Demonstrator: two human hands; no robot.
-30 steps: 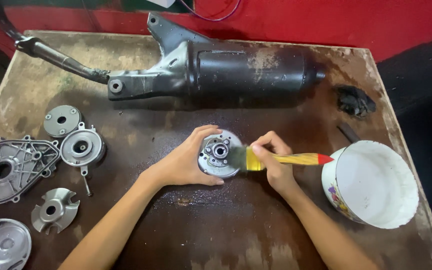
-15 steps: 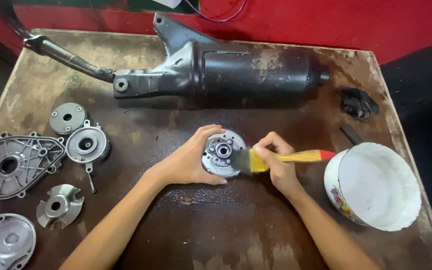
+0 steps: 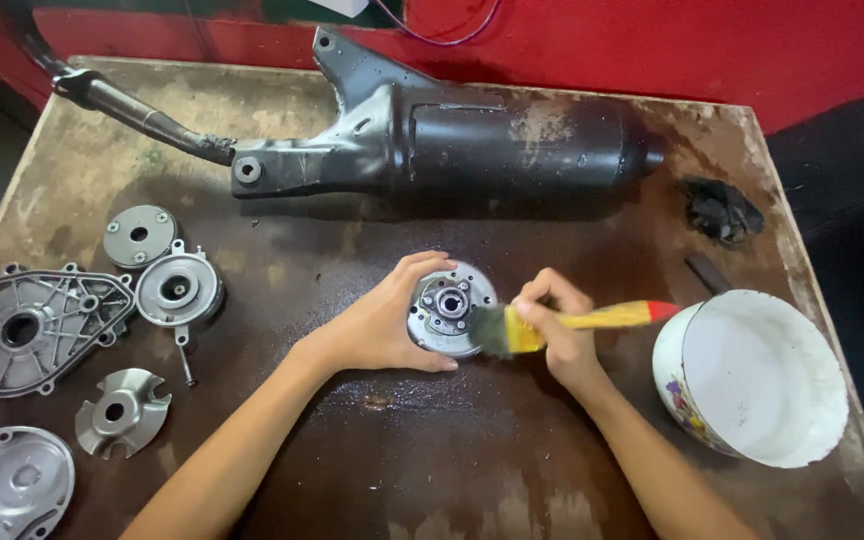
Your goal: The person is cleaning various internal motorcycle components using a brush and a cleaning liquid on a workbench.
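The left hand [image 3: 377,325] is cupping a round metal disc part [image 3: 449,308] lying near the middle of the stained wooden table [image 3: 432,470], fingers curled over its top edge and thumb lying along its lower edge. The right hand [image 3: 557,335] is pinching a yellow-handled paintbrush [image 3: 562,322] between thumb and bent fingers, its dark bristles touching the disc's right side. A white enamel bowl [image 3: 752,375] is sitting just right of the brush's red tip. A black exhaust muffler [image 3: 452,140] is lying across the far side, and 5 grey engine covers [image 3: 27,325] are lying at the left.
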